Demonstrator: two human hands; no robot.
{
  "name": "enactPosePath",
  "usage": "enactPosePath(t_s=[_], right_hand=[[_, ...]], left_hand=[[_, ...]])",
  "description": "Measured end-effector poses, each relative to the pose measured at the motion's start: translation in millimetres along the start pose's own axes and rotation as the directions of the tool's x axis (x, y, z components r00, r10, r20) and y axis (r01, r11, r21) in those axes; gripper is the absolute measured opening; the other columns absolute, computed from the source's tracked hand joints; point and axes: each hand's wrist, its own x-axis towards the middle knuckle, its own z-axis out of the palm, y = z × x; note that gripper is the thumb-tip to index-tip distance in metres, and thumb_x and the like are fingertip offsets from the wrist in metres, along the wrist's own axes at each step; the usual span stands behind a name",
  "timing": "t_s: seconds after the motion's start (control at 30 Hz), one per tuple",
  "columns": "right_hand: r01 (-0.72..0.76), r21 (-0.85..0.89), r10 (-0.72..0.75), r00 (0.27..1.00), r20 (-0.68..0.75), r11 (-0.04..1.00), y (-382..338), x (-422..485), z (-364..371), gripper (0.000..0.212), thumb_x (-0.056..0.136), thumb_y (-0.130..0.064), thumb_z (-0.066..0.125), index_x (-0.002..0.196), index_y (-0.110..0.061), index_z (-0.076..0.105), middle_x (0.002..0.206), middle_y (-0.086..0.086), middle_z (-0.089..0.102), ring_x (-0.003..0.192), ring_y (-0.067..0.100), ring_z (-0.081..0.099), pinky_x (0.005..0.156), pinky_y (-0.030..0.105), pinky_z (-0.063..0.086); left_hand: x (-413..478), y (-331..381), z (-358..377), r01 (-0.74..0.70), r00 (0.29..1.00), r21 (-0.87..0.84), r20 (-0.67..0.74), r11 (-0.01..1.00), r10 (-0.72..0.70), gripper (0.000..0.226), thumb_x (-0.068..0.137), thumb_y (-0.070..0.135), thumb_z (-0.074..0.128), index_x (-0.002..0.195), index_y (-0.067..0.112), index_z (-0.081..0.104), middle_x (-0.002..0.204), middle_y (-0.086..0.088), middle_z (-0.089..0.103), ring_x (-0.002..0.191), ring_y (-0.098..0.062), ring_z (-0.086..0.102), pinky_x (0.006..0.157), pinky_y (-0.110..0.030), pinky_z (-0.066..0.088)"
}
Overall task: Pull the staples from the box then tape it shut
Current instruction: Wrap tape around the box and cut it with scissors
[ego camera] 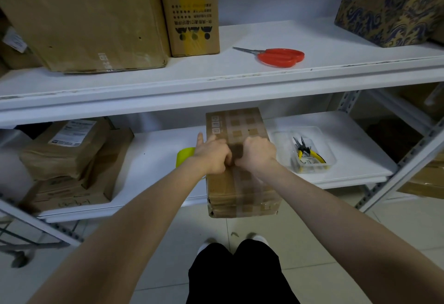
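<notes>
Working at a cardboard box (236, 123) lying lengthwise on the lower shelf (156, 159), near end overhanging the front edge. Both hands set side by side on its taped top seam: left hand (212, 156) curled except for 1 finger pointing straight ahead, right hand (258, 153) bunched knuckles-up. Cannot tell what, if anything, is pinched underneath. Just behind the left hand, a yellow-green tape roll (185, 156); to the right of the box, a clear tray (281, 145) with yellow-handled pliers (308, 153). On the upper shelf (240, 73), red scissors (280, 57).
</notes>
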Motion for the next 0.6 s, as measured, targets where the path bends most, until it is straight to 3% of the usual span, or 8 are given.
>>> enactPosePath(t_s=[0.1, 0.2, 0.3, 0.43, 0.53, 0.6], right_hand=[[0.032, -0.022, -0.033, 0.999, -0.031, 0.999, 9, -2, 2, 0.014, 0.086, -0.021, 0.063, 0.097, -0.012, 0.061, 0.095, 0.006, 0.066, 0.090, 0.028, 0.065, 0.062, 0.027, 0.042], [0.212, -0.013, -0.213, 0.975, -0.060, 0.977, 10, -10, 12, 0.023, 0.089, -0.008, 0.051, 0.107, -0.014, 0.064, 0.102, 0.008, 0.067, 0.091, 0.028, 0.064, 0.068, 0.030, 0.042], [0.359, -0.019, -0.359, 0.933, -0.035, 0.933, 8, -24, 22, 0.026, 0.094, -0.027, 0.045, 0.108, -0.019, 0.065, 0.109, 0.004, 0.066, 0.102, 0.025, 0.061, 0.090, 0.035, 0.039], [0.369, -0.153, -0.371, 0.928, 0.015, 0.917, 6, -34, 32, 0.061, 0.089, -0.065, 0.037, 0.117, -0.017, 0.063, 0.125, 0.004, 0.056, 0.118, 0.025, 0.050, 0.105, 0.043, 0.028], [0.385, -0.236, -0.377, 0.923, 0.081, 0.892, 2, -39, 32, 0.088, 0.081, -0.079, 0.029, 0.131, -0.011, 0.053, 0.133, 0.008, 0.048, 0.126, 0.028, 0.042, 0.111, 0.048, 0.019], [0.381, -0.257, -0.370, 0.925, 0.092, 0.888, -1, -43, 33, 0.099, 0.076, -0.085, 0.028, 0.136, -0.008, 0.046, 0.135, 0.011, 0.045, 0.129, 0.028, 0.038, 0.111, 0.051, 0.014]], left_hand=[[-5, -3, 0, 0.018, 1.000, -0.030, 0.008, 0.999, -0.017, 0.032, 0.087, 0.015, 0.056, 0.108, 0.036, 0.068, 0.119, 0.001, 0.048, 0.129, -0.025, 0.030, 0.114, -0.062, -0.001], [-8, -2, -1, 0.042, 0.999, -0.039, 0.002, 0.998, -0.041, 0.033, 0.086, 0.012, 0.055, 0.108, 0.033, 0.069, 0.124, -0.001, 0.046, 0.131, -0.025, 0.028, 0.115, -0.061, -0.002], [-9, -4, -1, 0.087, 0.996, -0.018, -0.028, 0.996, -0.087, 0.025, 0.085, 0.016, 0.055, 0.099, 0.030, 0.071, 0.122, -0.002, 0.047, 0.129, -0.026, 0.030, 0.115, -0.061, 0.001], [-10, -24, 3, 0.227, 0.967, -0.045, -0.109, 0.973, -0.231, 0.020, 0.086, 0.031, 0.054, 0.102, 0.026, 0.065, 0.119, -0.005, 0.051, 0.121, -0.029, 0.042, 0.111, -0.056, 0.021], [-15, -45, 13, 0.314, 0.941, -0.279, -0.039, 0.907, -0.337, 0.033, 0.085, 0.047, 0.054, 0.103, 0.020, 0.062, 0.115, -0.005, 0.060, 0.109, -0.027, 0.054, 0.093, -0.038, 0.043], [-18, -52, 18, 0.307, 0.944, -0.354, -0.008, 0.883, -0.331, 0.031, 0.085, 0.049, 0.055, 0.094, 0.020, 0.063, 0.107, -0.005, 0.063, 0.103, -0.027, 0.057, 0.082, -0.032, 0.045]])
